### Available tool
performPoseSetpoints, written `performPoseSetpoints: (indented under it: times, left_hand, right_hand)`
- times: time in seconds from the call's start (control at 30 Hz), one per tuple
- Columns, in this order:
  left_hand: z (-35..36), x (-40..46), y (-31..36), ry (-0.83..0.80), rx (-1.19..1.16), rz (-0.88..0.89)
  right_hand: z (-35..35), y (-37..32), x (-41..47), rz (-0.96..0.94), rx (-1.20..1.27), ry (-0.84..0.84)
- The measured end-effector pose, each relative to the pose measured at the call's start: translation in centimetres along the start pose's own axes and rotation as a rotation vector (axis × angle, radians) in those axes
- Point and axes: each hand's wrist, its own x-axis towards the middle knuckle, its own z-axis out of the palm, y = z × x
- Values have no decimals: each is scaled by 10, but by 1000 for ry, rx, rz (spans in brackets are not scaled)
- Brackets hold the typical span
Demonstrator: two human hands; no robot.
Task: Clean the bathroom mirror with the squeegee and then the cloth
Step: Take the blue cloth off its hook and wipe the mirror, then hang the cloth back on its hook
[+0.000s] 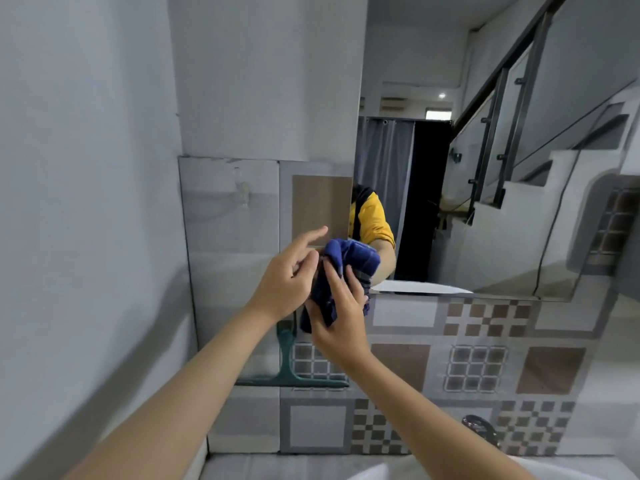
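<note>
OK, we've got the blue cloth [341, 271] bunched between both hands, up in front of the mirror's [485, 168] lower-left corner. Right hand [337, 317] is clamped on the cloth from below, fingers wrapped round the wad, thumb side tucked under, so it's carrying the weight. Left hand [289, 277] pinches the cloth's left edge w/ thumb and middle fingers closed on it, index finger sticking out free toward the tiled wall [485, 323]. Why two hands? We reckon we're folding or re-gathering it into a pad before wiping, b/c a loose rag smears and a tight wad gives a flat face. The cloth itself is a crumpled lump, long axis running roughly up-and-down, top end by the mirror edge, a tail hanging low below the right hand; which face points at the glass, can't tell. Whether it touches the glass, can't tell either; looks just short of it. The green squeegee [287, 362] is parked lower left, blade horizontal along the tile ledge, handle standing straight up against the wall, well out of the hands. That placement suggests, imo, squeegee pass is done and we're on the cloth stage. Mirror shows a yellow sleeve [372, 220] and stairs; no obvious streaks visible from here. Faucet [481, 429] sits near right.
</note>
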Motion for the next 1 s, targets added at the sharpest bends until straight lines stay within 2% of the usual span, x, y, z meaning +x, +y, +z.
performPoseSetpoints:
  times: [0.13, 0.33, 0.53, 0.63, 0.8, 1.0]
  left_hand:
    - [-13, -12, 4, 55, -168, -74]
    - [-29, -34, 16, 66, -306, -137]
    - [-36, -51, 35, 48, -363, -180]
    - [-38, -54, 43, 33, -315, -171]
    - [-46, -57, 52, 51, -259, -153]
    - [-68, -53, 60, 139, -101, -181]
  right_hand:
    - [-13, -25, 4, 88, 222, -199]
    - [-36, -53, 11, 130, 433, -287]
    - [-56, -73, 19, 143, 424, -374]
    - [-63, -83, 23, 115, 427, -396]
    - [-68, -89, 29, 107, 442, -368]
    - [-71, -95, 46, 26, 214, -306]
